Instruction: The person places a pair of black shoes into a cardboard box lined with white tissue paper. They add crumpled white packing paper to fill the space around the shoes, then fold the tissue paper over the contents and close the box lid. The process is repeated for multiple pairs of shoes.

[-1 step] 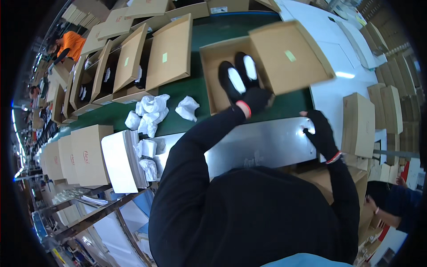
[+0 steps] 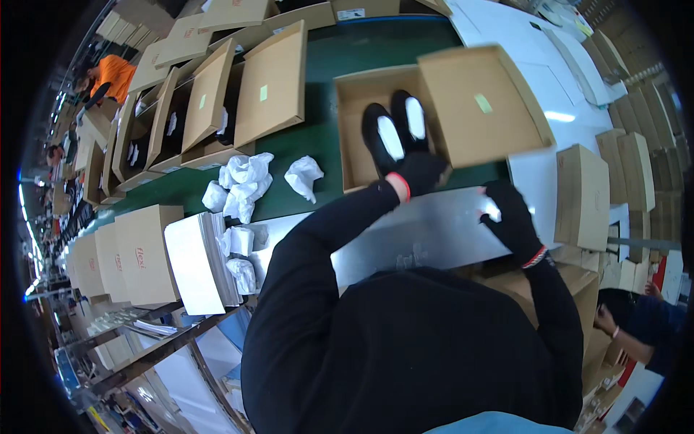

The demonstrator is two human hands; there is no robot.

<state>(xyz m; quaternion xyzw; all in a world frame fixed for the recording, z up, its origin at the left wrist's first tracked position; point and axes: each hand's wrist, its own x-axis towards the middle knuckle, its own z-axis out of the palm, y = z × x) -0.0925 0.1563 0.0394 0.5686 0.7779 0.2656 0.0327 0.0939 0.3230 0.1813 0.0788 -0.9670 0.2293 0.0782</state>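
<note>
An open cardboard shoe box [image 2: 354, 155] lies on the green conveyor surface, its lid [image 2: 481, 79] folded out to the right. Inside is a pair of black shoes [image 2: 376, 145] with white inserts showing. My left hand [image 2: 423, 170], in a black glove, is at the near end of the box by the shoes' lower ends. Its fingers are hidden, so its grip does not show. My right hand [image 2: 510, 220], also gloved with bare fingertips, hovers over the metal ledge [image 2: 405, 235], thumb and fingers apart, holding nothing.
Crumpled white paper wads [image 2: 246, 177] lie left of the box, near a stack of white sheets [image 2: 195, 264]. More open shoe boxes [image 2: 271, 87] stand at the back left, closed ones [image 2: 148, 253] at the near left. A person in orange [image 2: 112, 76] works far left; another person's arm [image 2: 632, 347] shows at right.
The box with the shoes has slid slightly to the right, and my left hand has moved right with it. My right hand has shifted a little to the left.
</note>
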